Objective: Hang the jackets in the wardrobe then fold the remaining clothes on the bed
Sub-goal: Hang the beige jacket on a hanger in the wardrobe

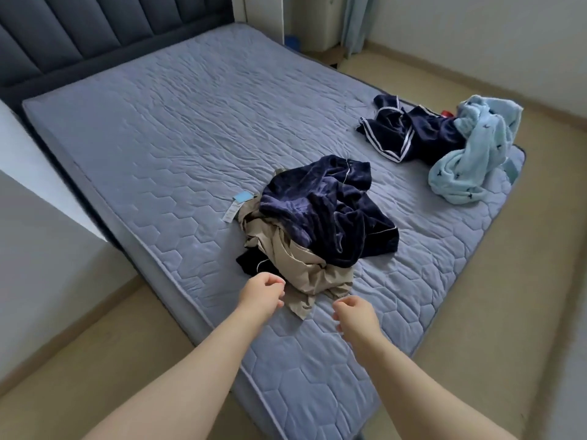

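A heap of clothes lies near the bed's front corner: a dark blue velvet garment (324,211) on top of a beige garment (305,268), with a black piece (254,263) at its left. My left hand (262,292) hovers just short of the beige cloth, fingers loosely curled and holding nothing. My right hand (354,314) hangs over the mattress beside the beige hem, also loosely curled and empty. A second heap sits at the far right corner: a navy garment with white stripes (409,134) and a light blue fleece (473,150).
The quilted blue-grey mattress (178,128) meets a dark padded headboard (79,36) at the back. A paper tag (236,204) lies left of the near heap. Beige floor runs along both sides of the bed. A grey wall (38,223) stands at the left.
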The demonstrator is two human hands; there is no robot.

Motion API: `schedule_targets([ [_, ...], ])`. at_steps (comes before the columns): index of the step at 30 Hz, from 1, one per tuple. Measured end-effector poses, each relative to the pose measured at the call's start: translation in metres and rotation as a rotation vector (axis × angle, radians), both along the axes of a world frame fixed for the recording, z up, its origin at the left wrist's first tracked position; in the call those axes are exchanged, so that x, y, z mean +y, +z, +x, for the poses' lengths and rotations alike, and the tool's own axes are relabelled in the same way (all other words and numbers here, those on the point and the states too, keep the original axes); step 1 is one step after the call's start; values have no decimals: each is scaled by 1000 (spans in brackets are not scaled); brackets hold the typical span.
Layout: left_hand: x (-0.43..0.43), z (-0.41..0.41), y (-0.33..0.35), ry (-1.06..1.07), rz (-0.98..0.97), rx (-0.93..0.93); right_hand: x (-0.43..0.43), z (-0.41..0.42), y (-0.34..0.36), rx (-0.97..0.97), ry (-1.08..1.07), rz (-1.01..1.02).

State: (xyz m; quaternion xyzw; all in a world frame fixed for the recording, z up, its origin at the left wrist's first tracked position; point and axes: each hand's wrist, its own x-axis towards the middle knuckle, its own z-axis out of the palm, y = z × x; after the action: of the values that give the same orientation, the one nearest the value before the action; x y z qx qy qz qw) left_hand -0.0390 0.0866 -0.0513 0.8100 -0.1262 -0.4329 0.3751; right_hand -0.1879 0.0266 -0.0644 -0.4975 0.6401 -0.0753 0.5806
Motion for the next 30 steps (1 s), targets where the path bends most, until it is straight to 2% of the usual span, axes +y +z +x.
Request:
schedule_targets([
  [4, -45, 5, -50, 142, 108, 103, -57, 2, -33, 45, 49, 35],
  [9, -107, 25, -112, 453, 144, 323, -113, 23, -89, 71, 76, 64],
  [16, -164, 55, -202, 529, 180, 410, -132, 62, -154, 42, 130, 159],
  [19, -171, 66, -224, 543, 196, 382, -133, 65, -163, 34, 128, 182],
  [21, -166, 67, -236, 460, 200, 315, -132, 64, -163, 37, 116, 188],
  [26, -140, 76, -195, 406, -5, 203, -114, 67, -144, -13, 57, 246],
  [30, -109, 95, -120, 310, -117, 50, -95, 90, -105, -66, 113, 148],
])
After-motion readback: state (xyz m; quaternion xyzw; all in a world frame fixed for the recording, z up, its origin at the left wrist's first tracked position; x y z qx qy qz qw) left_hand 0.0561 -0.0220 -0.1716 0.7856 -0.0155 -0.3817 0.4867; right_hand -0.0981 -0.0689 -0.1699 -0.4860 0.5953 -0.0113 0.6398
